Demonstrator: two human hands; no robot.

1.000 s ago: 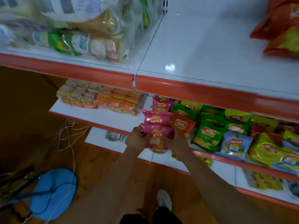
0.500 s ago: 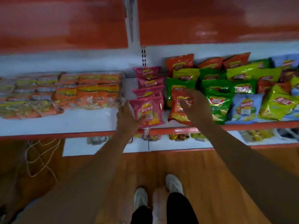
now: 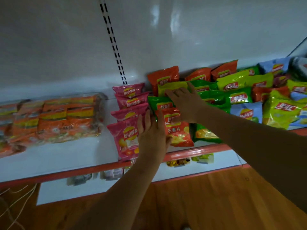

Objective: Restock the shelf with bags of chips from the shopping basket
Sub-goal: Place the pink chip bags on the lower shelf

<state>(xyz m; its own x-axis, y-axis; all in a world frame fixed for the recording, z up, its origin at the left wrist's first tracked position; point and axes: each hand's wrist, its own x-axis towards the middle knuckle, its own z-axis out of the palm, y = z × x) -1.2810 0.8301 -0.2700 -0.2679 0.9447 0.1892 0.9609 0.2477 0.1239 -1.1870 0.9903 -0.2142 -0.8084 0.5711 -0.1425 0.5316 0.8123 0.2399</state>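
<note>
- While the white shelf (image 3: 69, 156) with its orange front lip carries goods along its whole length, the step in hand looks like settling bags into their rows, not fetching from the shopping basket, which is out of view.
- Clear packs of orange snacks (image 3: 54, 120) fill the shelf's left part, well apart from the chips.
- Mixed green, yellow, blue and orange bags (image 3: 239, 97) crowd the right part.
- A row of pink chip bags (image 3: 127, 113) runs front to back, the front one near the lip.
- Just beside it lies an orange chip bag (image 3: 178, 130).
- The left hand (image 3: 152, 136) lies flat and unclenched, grasping nothing, between the pink and orange bags, touching both.
- The right hand (image 3: 184, 103) rests spread on the bags behind, gripping none.
- Next probably calls for easing the orange bag straight, then lifting both hands away gently.
</note>
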